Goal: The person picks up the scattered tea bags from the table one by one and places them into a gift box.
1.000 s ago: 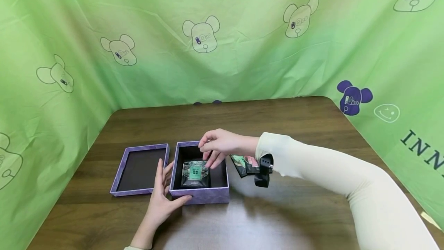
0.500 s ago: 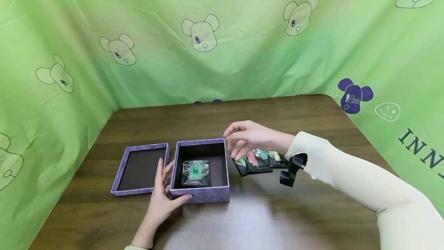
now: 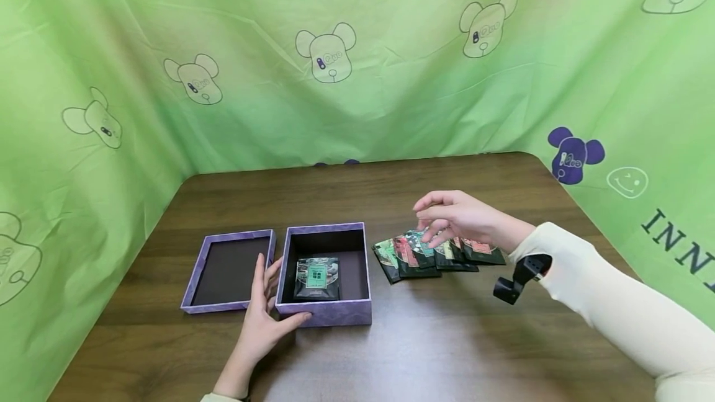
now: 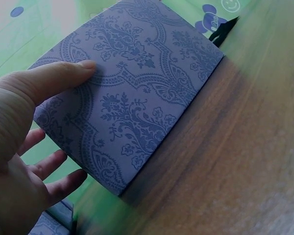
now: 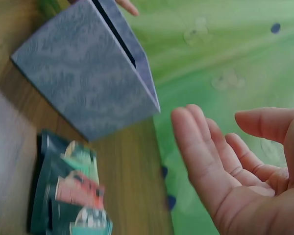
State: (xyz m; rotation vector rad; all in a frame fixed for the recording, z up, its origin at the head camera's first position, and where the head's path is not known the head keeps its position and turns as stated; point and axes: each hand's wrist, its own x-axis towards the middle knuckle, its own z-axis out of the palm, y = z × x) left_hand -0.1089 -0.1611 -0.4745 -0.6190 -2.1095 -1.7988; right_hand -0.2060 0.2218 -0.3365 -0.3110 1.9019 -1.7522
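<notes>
Could grab two packets [image 3: 410,256] by mistake because of their overlap, with right hand [image 3: 458,216] loosely spread above and left hand [image 3: 264,318] spread against the box [image 3: 337,314].

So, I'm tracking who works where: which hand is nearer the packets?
Right. The right hand hangs in the air by the packets; the left hand is across the box from them, touching the box's left side and front.

Right hand [image 3: 455,217] over packets [image 3: 441,259] (several)
</notes>
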